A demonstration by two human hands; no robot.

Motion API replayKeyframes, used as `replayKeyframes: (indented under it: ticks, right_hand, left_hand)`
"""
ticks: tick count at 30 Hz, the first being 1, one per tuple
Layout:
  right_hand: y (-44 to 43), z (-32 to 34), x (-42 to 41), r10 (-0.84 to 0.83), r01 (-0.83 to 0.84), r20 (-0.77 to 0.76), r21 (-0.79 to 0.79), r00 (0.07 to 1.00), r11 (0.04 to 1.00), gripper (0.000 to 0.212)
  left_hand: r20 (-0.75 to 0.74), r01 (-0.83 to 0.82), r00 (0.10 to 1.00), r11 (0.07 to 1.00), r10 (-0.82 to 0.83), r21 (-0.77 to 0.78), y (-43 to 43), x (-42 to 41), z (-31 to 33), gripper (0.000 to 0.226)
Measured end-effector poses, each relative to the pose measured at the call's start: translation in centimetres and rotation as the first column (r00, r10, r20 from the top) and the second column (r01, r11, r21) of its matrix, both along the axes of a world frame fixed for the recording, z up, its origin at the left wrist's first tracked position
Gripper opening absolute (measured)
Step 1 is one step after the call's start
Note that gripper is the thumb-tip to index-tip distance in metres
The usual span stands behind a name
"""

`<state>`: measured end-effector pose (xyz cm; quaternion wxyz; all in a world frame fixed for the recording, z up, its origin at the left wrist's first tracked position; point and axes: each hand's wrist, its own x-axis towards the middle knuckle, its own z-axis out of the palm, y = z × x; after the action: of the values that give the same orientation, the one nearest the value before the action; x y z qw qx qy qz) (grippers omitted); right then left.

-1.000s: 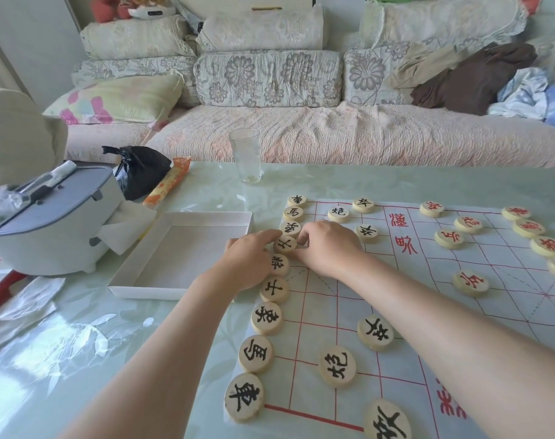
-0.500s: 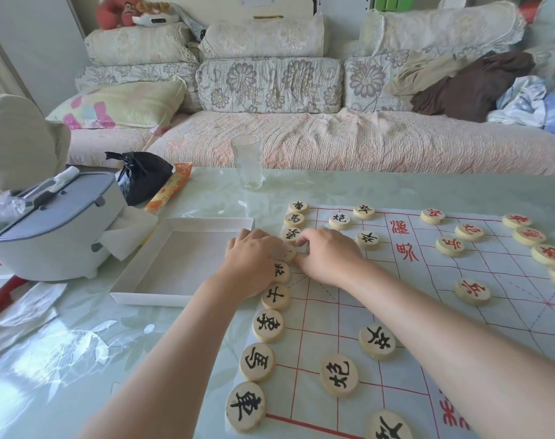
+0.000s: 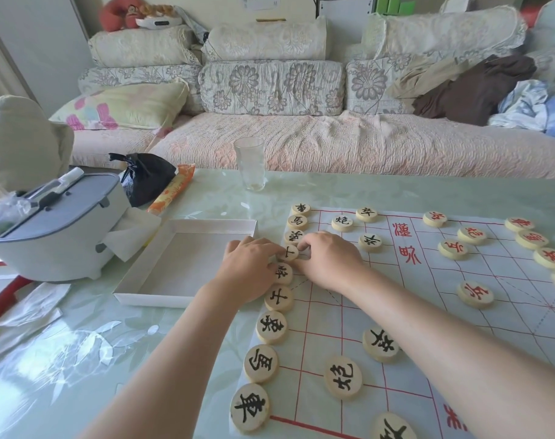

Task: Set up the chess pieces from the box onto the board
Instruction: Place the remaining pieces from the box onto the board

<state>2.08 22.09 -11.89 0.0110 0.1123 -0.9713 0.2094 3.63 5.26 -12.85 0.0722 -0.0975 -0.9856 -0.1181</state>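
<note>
A white paper chess board (image 3: 428,312) with red lines lies on the glass table. Several round wooden pieces with black characters line its left edge; red-character pieces (image 3: 475,294) sit at the right. My left hand (image 3: 251,267) and my right hand (image 3: 328,261) meet over one black-character piece (image 3: 289,252) in the left column, fingertips pinching its two sides. The white box (image 3: 149,294) left of the board shows no pieces inside.
A clear drinking glass (image 3: 249,163) stands beyond the board. A grey-lidded appliance (image 3: 58,226), tissue, a black bag (image 3: 146,177) and an orange packet (image 3: 171,193) crowd the table's left. A sofa with cushions runs behind the table.
Both hands stay on the same piece in the left column; my left fingers briefly covered it and now it shows between the fingertips. The view has shifted down slightly.
</note>
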Motion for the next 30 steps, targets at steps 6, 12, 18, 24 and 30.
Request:
replayKeyframes:
  ticks: [6, 12, 18, 24, 30]
  right_hand:
    - [0.0, 0.2, 0.3, 0.004, -0.004, 0.001, 0.001, 1.0, 1.0, 0.029]
    - [-0.3, 0.0, 0.1, 0.011, -0.011, 0.004, -0.009, 1.0, 1.0, 0.025]
    - [0.8, 1.2, -0.3, 0.009, -0.009, 0.043, 0.0, 0.999, 1.0, 0.011]
    - [0.5, 1.4, 0.1, 0.125, -0.123, 0.146, -0.017, 0.981, 0.992, 0.01]
    - [0.7, 1.3, 0.2, 0.126, -0.122, 0.137, -0.037, 0.982, 0.992, 0.017]
  left_hand:
    - [-0.018, -0.044, 0.999, 0.997, 0.045, 0.062, 0.0, -0.1, 0.1, 0.036]
    - [0.005, -0.03, 1.0, 0.995, 0.03, 0.09, 0.1, 0.2, 0.1, 0.032]
    - [-0.041, 0.01, 0.999, 0.997, -0.007, 0.082, -1.1, 0.6, 0.9, 0.022]
    - [0.008, 0.061, 0.998, 0.996, -0.062, 0.059, -1.4, 1.2, 0.8, 0.028]
    - [0.023, 0.055, 0.998, 0.996, -0.057, 0.076, -1.6, 1.1, 1.0, 0.024]
